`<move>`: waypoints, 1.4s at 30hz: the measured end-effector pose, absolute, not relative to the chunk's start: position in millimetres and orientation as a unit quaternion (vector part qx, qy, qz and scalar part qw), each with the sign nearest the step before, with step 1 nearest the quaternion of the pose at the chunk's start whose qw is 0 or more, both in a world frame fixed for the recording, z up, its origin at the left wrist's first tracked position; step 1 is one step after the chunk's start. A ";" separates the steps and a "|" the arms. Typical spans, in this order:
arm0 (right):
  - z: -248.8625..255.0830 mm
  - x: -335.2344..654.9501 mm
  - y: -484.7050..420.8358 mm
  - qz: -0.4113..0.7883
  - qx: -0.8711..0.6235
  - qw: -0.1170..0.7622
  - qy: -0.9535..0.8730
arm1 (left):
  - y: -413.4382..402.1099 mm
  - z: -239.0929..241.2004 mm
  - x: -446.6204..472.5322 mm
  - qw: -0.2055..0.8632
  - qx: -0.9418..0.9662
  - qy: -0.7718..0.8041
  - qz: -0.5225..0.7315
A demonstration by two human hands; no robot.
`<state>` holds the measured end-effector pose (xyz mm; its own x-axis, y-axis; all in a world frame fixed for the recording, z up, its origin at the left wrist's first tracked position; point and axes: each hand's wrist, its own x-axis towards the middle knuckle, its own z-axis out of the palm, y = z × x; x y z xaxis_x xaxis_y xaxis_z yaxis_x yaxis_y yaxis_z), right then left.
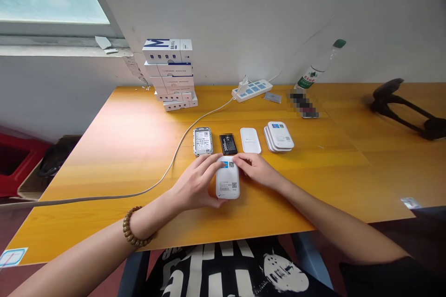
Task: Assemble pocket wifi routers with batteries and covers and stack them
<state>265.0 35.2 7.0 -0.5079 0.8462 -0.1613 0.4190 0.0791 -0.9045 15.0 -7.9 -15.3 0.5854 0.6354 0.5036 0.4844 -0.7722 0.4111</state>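
Observation:
A small white pocket device (227,180) with printed labels and a code lies flat on the wooden table (114,148). My left hand (197,185) grips its left side, thumb at the near edge and fingers curled over the far corner. My right hand (254,169) pinches its far right corner. Just beyond lie an opened device body (202,141), a black battery (227,144), a plain white cover (250,140) and a short stack of similar white devices (279,137).
A stack of white boxes (170,74) stands against the wall. A white power strip (252,90) with its cable (163,174) trails left across the table. A plastic bottle (318,67) leans at the back right, and a black stand (407,106) lies far right.

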 end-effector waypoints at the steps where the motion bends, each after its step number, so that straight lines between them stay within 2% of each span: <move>1: 6.6 264.1 35.8 0.552 -0.434 0.207 -0.681 | -9.0 -15.4 15.0 0.095 0.884 0.309 0.337; 3: 6.3 262.8 36.1 0.605 -0.406 0.221 -0.649 | -11.5 -16.2 15.3 0.073 0.886 0.299 0.346; 6: 6.5 262.7 34.6 0.590 -0.385 0.269 -0.656 | -14.1 -18.0 15.3 0.100 0.880 0.302 0.352; 10: 6.9 263.5 29.6 0.532 -0.377 0.310 -0.692 | -13.8 -19.7 14.8 0.246 0.836 0.299 0.389; 14: 6.9 261.9 22.5 0.469 -0.352 0.306 -0.750 | -11.4 -17.4 15.0 0.365 0.747 0.358 0.425; 20: 2.2 257.2 18.0 0.434 -0.313 0.303 -0.789 | -11.1 -11.7 15.1 0.289 0.785 0.387 0.389; 23: -3.6 256.2 20.0 0.466 -0.309 0.274 -0.783 | -13.6 -10.4 15.0 0.284 0.773 0.388 0.415; 28: -12.0 255.2 22.0 0.548 -0.302 0.147 -0.766 | -11.4 -10.6 15.3 0.352 0.687 0.449 0.450; 33: -11.7 255.5 24.4 0.587 -0.352 0.191 -0.703 | -5.2 -13.6 15.5 0.520 0.651 0.419 0.361; 37: -7.2 254.6 27.1 0.639 -0.361 0.190 -0.652 | -6.1 -14.0 15.5 0.531 0.694 0.408 0.263; 42: -3.6 252.7 28.8 0.669 -0.337 0.191 -0.635 | -6.3 -11.5 14.7 0.543 0.687 0.407 0.260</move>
<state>252.7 28.8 -3.6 -0.7001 0.6830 -0.2081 0.1721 -0.1215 -0.9776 14.7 -6.3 -11.5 0.5338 0.8414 -0.0846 0.2758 -0.0787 0.9580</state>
